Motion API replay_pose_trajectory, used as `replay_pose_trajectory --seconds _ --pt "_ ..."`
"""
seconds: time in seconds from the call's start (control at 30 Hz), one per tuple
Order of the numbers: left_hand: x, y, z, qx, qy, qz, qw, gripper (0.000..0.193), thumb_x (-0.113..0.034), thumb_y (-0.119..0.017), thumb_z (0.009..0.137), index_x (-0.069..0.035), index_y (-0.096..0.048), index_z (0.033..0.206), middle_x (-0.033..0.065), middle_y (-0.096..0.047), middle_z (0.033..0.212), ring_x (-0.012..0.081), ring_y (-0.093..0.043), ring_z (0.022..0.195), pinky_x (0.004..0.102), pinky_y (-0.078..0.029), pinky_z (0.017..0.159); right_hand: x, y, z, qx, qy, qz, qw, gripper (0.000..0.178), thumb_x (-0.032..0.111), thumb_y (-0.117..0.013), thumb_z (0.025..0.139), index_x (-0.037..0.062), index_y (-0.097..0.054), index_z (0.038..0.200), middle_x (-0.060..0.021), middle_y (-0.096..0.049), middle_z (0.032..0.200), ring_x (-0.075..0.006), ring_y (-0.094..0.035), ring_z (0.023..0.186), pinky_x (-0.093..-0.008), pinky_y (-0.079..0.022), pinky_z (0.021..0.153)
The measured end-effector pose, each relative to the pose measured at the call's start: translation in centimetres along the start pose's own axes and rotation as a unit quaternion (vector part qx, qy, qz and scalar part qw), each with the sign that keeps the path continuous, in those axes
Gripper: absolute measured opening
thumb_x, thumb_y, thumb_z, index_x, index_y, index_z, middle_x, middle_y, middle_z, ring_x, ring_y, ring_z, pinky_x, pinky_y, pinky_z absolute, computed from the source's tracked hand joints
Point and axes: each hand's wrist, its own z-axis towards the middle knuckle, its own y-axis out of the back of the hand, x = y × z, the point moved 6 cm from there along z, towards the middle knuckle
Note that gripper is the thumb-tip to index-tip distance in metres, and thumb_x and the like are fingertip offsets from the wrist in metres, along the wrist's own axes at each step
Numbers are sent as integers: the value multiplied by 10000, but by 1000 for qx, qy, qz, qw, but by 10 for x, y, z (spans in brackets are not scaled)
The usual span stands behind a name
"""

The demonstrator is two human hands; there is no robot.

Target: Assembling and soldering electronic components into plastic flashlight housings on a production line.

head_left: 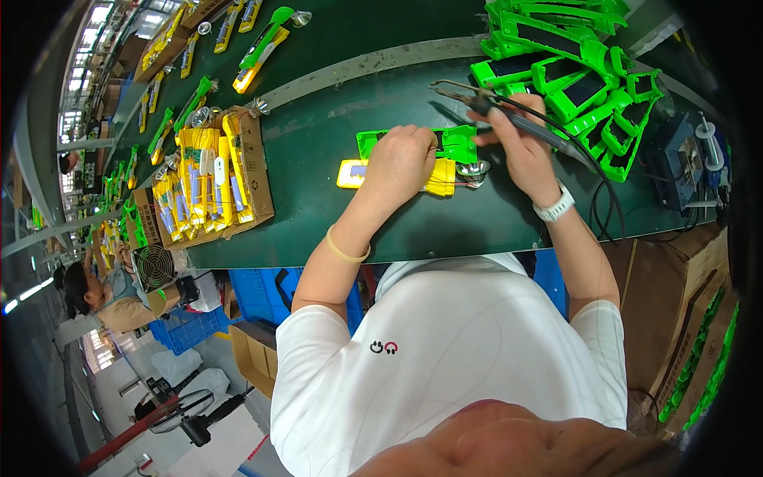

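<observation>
On the green bench in front of me lies a green plastic housing (458, 144) with a dark panel. Against its near side rests a yellow plastic part (439, 181) with wires and a round silvery reflector lamp (474, 170) at its right end. My left hand (401, 159) is closed over both pieces, its fingers curled down; whatever they pinch is hidden. My right hand (520, 143) grips a soldering iron (531, 127) above and right of the housing. The iron's thin metal tip points up and left, off the parts, and its black cable hangs to the right.
A cardboard box (258, 171) of yellow parts stands left. Green housings (576, 71) are piled at the right, near a blue soldering station (675, 163) with a spool. Along the far left lie assembled green and yellow lamps (262, 48). A co-worker (111, 298) sits at left.
</observation>
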Motion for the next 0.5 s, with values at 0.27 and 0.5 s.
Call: replay_pose_trajectory --seconds 0.27,0.5 --pt "-18 -7 -10 37 -29 -12 999 43 -55 -596 721 -26 -576 745 137 -560 713 309 -549 706 394 -451 635 -15 13 -26 -28 -68 33 997 209 134 -461 923 50 -320 1053 -119 -483 962 -274 -629 864 -349 -556 661" --pt "-39 37 -19 -64 -69 3 996 163 -109 -687 683 -37 -604 804 98 -568 726 275 -541 676 350 -456 604 -15 17 -38 -57 -54 57 995 246 108 -484 908 26 -308 1060 -123 -494 938 -244 -637 832 -312 -559 643"
